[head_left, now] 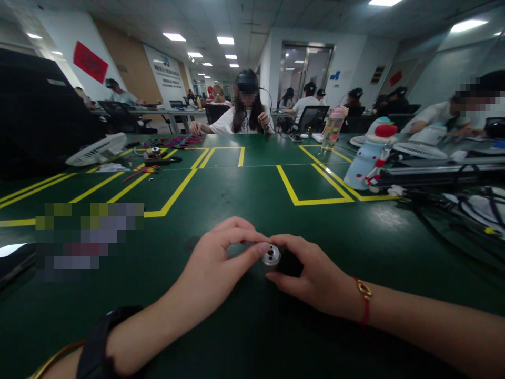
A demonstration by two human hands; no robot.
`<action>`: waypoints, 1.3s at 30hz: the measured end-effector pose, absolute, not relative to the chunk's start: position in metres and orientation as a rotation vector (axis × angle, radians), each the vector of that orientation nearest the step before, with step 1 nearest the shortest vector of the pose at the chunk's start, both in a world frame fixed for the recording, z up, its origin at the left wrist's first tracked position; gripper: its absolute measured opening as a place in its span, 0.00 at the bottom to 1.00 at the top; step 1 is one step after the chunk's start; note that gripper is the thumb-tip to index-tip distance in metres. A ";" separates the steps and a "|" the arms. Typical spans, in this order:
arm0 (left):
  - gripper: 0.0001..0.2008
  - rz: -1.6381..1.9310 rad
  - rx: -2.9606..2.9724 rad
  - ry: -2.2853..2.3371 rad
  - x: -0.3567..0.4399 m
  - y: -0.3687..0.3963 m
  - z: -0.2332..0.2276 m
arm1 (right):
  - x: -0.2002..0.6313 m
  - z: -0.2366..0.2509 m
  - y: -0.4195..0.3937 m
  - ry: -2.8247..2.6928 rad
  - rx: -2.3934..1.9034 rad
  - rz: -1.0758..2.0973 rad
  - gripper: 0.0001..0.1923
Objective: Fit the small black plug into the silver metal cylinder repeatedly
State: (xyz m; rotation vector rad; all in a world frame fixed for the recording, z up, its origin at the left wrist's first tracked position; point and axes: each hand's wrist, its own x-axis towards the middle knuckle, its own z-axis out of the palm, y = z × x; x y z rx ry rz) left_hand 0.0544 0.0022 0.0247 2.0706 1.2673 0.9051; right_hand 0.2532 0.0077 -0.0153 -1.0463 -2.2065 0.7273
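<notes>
Wall sign (pixel 163 71) too small to read, left hand (pixel 219 255), right hand (pixel 317 271), fingertip grip holding metal cylinder (pixel 271 258)

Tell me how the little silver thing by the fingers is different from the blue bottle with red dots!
Size: the silver thing is small; the blue bottle is bigger, though farther away.
Look: the silver thing is shiny with dark spots on top; the blue bottle has red dots.
Place: the silver thing is between the left hand and the right hand; the blue bottle stands untouched on the table.
Both look rounded.
</notes>
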 end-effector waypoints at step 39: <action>0.21 0.838 1.835 1.779 -0.006 0.054 -0.008 | 0.334 0.029 0.074 -2.373 -1.603 -0.102 0.22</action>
